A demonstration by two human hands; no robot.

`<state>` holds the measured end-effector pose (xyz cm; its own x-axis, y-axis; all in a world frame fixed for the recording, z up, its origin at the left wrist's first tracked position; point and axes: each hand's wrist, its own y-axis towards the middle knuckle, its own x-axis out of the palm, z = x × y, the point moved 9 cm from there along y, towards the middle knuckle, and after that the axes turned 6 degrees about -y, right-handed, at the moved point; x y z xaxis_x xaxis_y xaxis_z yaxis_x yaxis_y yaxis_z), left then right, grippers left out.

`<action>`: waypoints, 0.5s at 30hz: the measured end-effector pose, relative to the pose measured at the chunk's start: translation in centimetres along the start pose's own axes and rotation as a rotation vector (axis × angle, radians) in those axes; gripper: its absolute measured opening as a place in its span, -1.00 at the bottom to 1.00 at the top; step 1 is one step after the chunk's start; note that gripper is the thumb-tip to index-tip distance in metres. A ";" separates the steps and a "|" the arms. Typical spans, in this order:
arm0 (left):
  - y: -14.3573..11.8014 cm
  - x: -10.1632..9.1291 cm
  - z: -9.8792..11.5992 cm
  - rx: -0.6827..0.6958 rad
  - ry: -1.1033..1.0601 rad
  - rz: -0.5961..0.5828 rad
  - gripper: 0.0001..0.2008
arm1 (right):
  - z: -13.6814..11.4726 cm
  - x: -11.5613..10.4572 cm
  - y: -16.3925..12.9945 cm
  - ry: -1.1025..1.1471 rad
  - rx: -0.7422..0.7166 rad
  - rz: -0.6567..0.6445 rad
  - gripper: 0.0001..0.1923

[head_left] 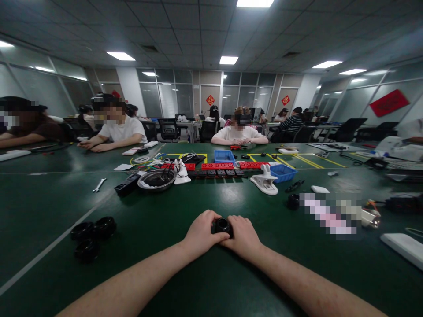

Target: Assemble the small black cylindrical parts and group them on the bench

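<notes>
A glossy black ring-shaped part [223, 225] with a round hole on top stands on the green table in front of me. My left hand [202, 232] is closed around its left side, thumb across the near face. From the other side my right hand [245, 235] grips the same part, and the two thumbs meet at the front. The lower portion of the part is hidden by my fingers. To the left lies a cluster of three similar black ring-shaped parts [87, 250]. Another round black part [293, 201] sits at the right.
Across the table's middle are a metal bowl [157, 181] with cables, red power strips [218, 166], blue bins [283, 172] and a white clip stand [265, 180]. A wrench [99, 185] lies left. White slab [405, 248] at right. Several people sit around the far side.
</notes>
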<state>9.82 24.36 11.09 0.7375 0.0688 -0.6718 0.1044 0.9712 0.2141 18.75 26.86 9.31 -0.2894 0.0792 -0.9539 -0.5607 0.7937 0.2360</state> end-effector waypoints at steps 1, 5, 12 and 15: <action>0.1 0.0 0.0 0.005 -0.010 -0.011 -0.63 | -0.1 -0.2 0.0 0.037 -0.019 0.009 -0.59; 0.3 0.1 0.3 0.056 -0.082 -0.129 -0.63 | -0.9 -0.3 0.2 0.307 -0.198 -0.082 -0.47; 0.4 0.4 0.4 0.113 -0.159 -0.255 -0.63 | -0.8 0.3 0.5 0.587 -0.317 -0.363 -0.64; 0.4 0.5 0.3 0.113 -0.172 -0.257 -0.63 | -0.6 0.3 0.5 0.596 -0.300 -0.361 -0.64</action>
<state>10.43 24.76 11.08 0.7784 -0.2238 -0.5865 0.3679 0.9197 0.1373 17.85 26.93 9.28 -0.3704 -0.5618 -0.7397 -0.8624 0.5038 0.0493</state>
